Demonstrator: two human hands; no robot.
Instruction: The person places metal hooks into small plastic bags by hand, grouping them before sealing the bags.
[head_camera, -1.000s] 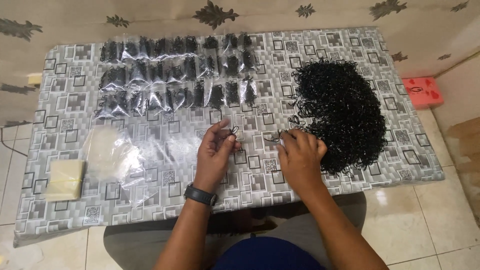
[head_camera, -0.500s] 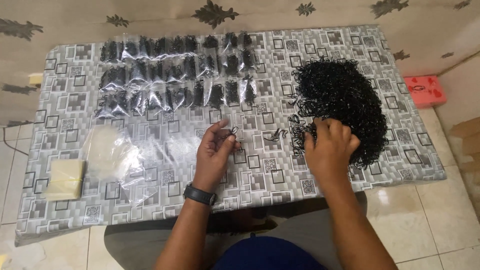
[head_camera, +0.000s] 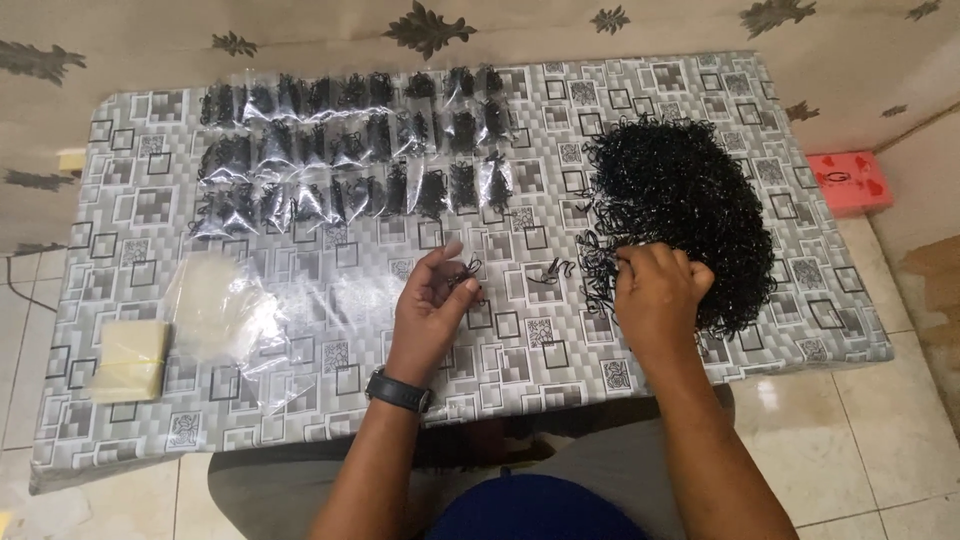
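Head view, only one there is.

Right hand (head_camera: 655, 292) sits at the lower-left edge of the pile of small black loops (head_camera: 680, 215), right of centre in the frame. Fingers curled down into the loose loops at the pile's rim; tips are buried, so I can't tell whether they pinch anything. The pile lies up and right of that hand, touching it. Its long axis runs from upper left to lower right across the table (head_camera: 130, 200).

Left hand (head_camera: 432, 300) is mid-frame, palm tilted up, thumb and forefinger pressed together on a few black loops (head_camera: 466, 275). It is well apart from the pile; the right hand is plainly the nearer one.

Between the two hands a small stray cluster of loops (head_camera: 552, 272) lies flat on the table, nearer to the right hand.

Around:
- rows of filled clear bags (head_camera: 350, 150) in the upper left and upper middle, beyond the left hand, not in the way
- crumpled empty clear bags (head_camera: 225, 305) left of the left hand
- pale flat packet (head_camera: 128, 358) at the lower left
- black wristwatch (head_camera: 398, 390) on the left wrist
- red box (head_camera: 848, 182) on the floor at the right edge.

Nothing stands between the right hand and the pile.
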